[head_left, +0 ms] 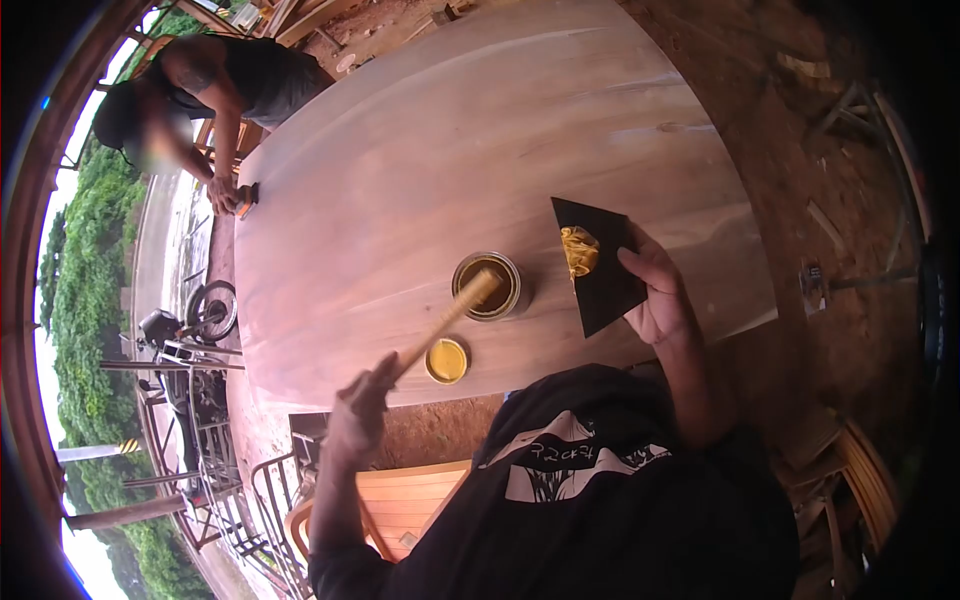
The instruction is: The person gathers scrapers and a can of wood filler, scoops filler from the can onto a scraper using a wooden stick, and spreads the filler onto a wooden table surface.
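The fingers of the left hand point(364, 402) are closed around the near end of a wooden stick point(436, 333). In the right hand point(656, 300), the thumb presses on the upper face of a black plate point(612, 285); the other fingers are largely hidden beneath it. The stick's long axis slants from the left hand up and rightward, its far end over the opening of a can point(491, 317); whether that end touches the contents cannot be told. The plate, four-sided, turns its longest edge leftward toward the can and bears a mound of yellow paste point(580, 252) near that edge. The stick is probably light and stiff, best gripped at its near end; the plate appears thin and light, best pinched along its short right edge, clear of the paste, which looks soft and sticky. Just beside the can, on the bench point(400, 190), lies a yellow-coated lid point(447, 361). At the far left edge, a co-worker point(262, 72) bends over a small tool point(247, 202).
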Available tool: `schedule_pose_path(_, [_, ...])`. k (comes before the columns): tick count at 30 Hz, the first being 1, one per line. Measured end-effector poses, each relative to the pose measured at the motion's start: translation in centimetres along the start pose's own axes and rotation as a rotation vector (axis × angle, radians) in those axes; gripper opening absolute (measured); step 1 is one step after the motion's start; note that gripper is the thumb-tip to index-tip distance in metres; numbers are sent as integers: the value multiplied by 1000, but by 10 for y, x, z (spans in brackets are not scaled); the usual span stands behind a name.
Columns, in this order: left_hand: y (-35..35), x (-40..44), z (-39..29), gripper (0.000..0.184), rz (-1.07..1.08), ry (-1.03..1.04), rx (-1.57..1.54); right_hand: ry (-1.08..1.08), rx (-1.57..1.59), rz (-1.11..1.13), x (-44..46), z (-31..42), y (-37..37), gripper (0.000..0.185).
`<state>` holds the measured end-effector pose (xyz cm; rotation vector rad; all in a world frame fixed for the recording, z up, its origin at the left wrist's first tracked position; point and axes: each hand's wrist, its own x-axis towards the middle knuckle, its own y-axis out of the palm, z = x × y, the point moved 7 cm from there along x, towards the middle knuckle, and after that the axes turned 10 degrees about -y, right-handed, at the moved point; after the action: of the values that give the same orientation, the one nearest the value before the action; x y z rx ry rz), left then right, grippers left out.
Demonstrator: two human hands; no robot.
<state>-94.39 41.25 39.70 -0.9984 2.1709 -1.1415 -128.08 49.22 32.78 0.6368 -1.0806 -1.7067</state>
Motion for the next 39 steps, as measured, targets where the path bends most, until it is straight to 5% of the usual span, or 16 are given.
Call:
schedule_pose_path(5, [-32, 38, -18, 9, 85, -104, 385, 36, -222, -104, -22, -23, -34, 41])
schedule_pose_path(9, [-14, 78, -53, 6, 203, -25, 751, 78, -217, -214, -47, -44, -55, 41])
schedule_pose_path(13, [40, 105, -97, 6, 153, 367, 866, 110, -227, -204, -56, -58, -75, 40])
schedule_pose_path(18, [125, 146, -78, 5, 566, 123, 1227, 90, -290, -191, -59, -56, -72, 40])
schedule_pose_path(21, [120, 151, -77, 6, 460, 403, 1108, 93, -313, -226, -65, -54, -70, 41])
schedule_pose_path(27, [74, 181, -56, 16, 563, 186, 846, 67, -288, -263, -75, -58, -79, 42])
schedule_pose_path(28, [72, 182, -50, 18, 738, -62, 838, 66, -290, -265, -75, -58, -81, 42])
schedule_pose_path(31, [67, 182, -40, 17, 668, -132, 768, 67, -292, -263, -73, -55, -86, 42])
schedule_pose_path(34, [37, 162, -68, 15, 399, 81, 681, 66, -281, -264, -69, -53, -91, 41])
schedule_pose_path(39, [10, 123, -85, 13, 266, 112, 722, 73, -290, -269, -64, -56, -93, 41])
